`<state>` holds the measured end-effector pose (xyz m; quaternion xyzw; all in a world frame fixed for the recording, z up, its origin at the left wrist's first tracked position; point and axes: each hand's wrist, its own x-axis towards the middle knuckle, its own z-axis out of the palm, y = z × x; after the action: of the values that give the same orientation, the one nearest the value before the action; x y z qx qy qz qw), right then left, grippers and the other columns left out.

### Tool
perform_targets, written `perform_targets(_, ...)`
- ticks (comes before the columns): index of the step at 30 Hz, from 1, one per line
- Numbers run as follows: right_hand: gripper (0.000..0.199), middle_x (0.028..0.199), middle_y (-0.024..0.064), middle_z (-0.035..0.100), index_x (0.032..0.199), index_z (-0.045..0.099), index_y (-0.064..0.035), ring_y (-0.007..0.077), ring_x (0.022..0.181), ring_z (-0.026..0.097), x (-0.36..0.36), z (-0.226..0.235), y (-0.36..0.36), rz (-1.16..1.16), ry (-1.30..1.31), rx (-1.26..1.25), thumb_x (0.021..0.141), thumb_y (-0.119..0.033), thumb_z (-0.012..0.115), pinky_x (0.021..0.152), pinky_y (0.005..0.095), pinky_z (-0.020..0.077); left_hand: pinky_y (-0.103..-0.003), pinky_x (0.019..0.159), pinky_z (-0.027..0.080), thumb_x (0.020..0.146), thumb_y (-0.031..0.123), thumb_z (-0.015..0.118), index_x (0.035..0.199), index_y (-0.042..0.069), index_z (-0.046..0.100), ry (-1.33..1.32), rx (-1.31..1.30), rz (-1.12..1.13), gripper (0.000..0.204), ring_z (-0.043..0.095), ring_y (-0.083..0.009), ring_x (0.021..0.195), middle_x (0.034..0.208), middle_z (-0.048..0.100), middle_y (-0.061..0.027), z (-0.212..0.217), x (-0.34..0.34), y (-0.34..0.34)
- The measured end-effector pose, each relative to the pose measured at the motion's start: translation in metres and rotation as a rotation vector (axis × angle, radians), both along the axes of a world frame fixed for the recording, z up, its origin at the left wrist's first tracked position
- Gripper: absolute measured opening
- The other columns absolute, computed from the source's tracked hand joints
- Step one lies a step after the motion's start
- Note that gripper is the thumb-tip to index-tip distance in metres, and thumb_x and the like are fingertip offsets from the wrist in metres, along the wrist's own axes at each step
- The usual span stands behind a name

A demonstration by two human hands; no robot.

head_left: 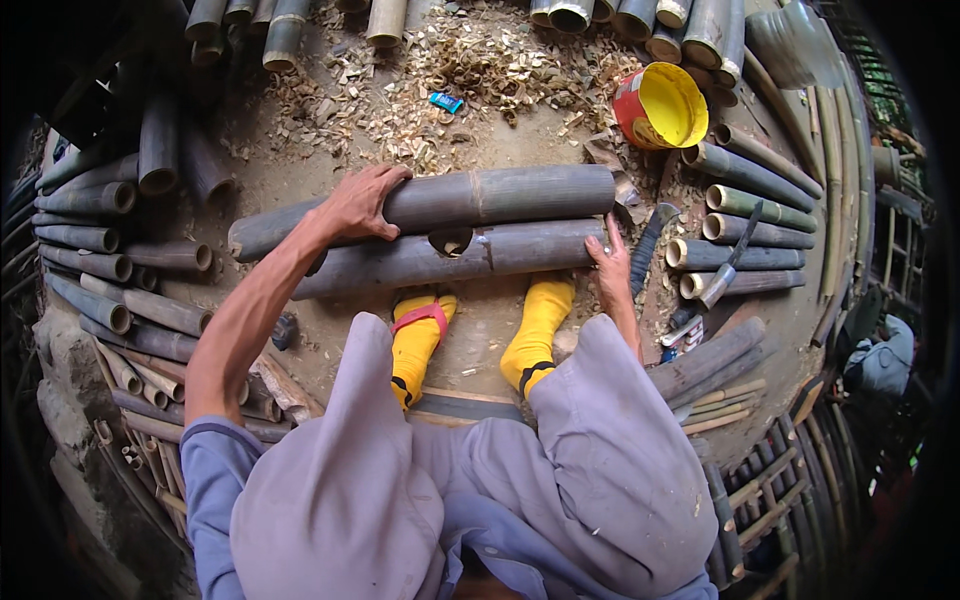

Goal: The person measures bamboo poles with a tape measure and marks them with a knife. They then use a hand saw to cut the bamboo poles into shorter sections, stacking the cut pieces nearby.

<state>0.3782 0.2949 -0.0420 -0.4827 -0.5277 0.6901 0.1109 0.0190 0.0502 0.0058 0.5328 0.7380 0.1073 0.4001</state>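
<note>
— How were the hands set?
— The left hand (362, 203) curled over the upper grey bamboo pole (500, 195); the right hand (611, 270) clasped the end of the notched lower grey bamboo pole (400, 262), just beneath.

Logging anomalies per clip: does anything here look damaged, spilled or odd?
The nearer bamboo pole has a round hole cut in its upper side. Wood chips litter the ground beyond. Nothing else stands out.
</note>
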Motion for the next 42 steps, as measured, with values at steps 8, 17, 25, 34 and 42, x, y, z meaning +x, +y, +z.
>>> perform_targets(8,0.070,0.143,0.0173,0.041,0.143,0.035,0.0026,0.0215,0.124,0.046,-0.009,0.001,-0.002,0.020,-0.015,0.160,0.088,-0.024,0.068,0.104,0.0322,0.0363,-0.046,0.097,0.037,0.059,0.027,0.075,0.134,0.012,0.040,-0.058,0.041,0.104,0.084,0.048,-0.0343,0.116,0.122,0.051,-0.0160,-0.005,0.006,-0.011)
perform_targets(17,0.059,0.126,0.0136,0.057,0.137,0.045,0.0026,0.0178,0.109,0.055,-0.010,0.003,0.006,0.014,-0.036,0.024,0.089,-0.023,0.068,0.097,0.0291,0.0417,-0.046,0.097,0.035,0.056,0.020,0.078,0.130,0.015,0.042,0.124,0.054,0.106,0.083,0.044,-0.0323,0.121,0.127,0.049,-0.0115,0.004,0.014,-0.018)
perform_targets(25,0.054,0.116,0.0102,0.061,0.134,0.051,-0.0035,0.0158,0.097,0.059,-0.022,0.022,0.002,-0.024,-0.075,-0.051,0.088,-0.024,0.069,0.087,0.0280,0.0475,-0.061,0.105,0.022,0.050,0.042,0.085,0.146,0.016,0.026,0.301,0.078,0.084,0.115,0.031,-0.0374,0.133,0.142,0.035,-0.0160,0.010,0.042,-0.029)
perform_targets(34,0.052,0.117,0.0105,0.060,0.133,0.052,-0.0054,0.0179,0.098,0.059,-0.017,0.010,0.006,-0.034,0.001,0.072,0.087,-0.024,0.070,0.085,0.0315,0.0496,-0.066,0.108,0.007,0.036,0.056,0.085,0.151,0.021,0.018,0.404,0.094,0.067,0.137,0.014,-0.0388,0.142,0.153,0.019,-0.0141,0.013,0.078,-0.029)
perform_targets(42,0.052,0.123,0.0122,0.056,0.135,0.050,-0.0080,0.0233,0.105,0.056,-0.027,0.022,0.006,-0.017,-0.039,0.055,0.088,-0.021,0.068,0.083,0.0383,0.0496,-0.064,0.110,0.007,0.031,0.054,0.087,0.150,0.024,0.021,0.387,0.154,0.154,0.138,0.018,-0.0381,0.141,0.153,0.023,-0.0127,0.010,0.077,-0.040)
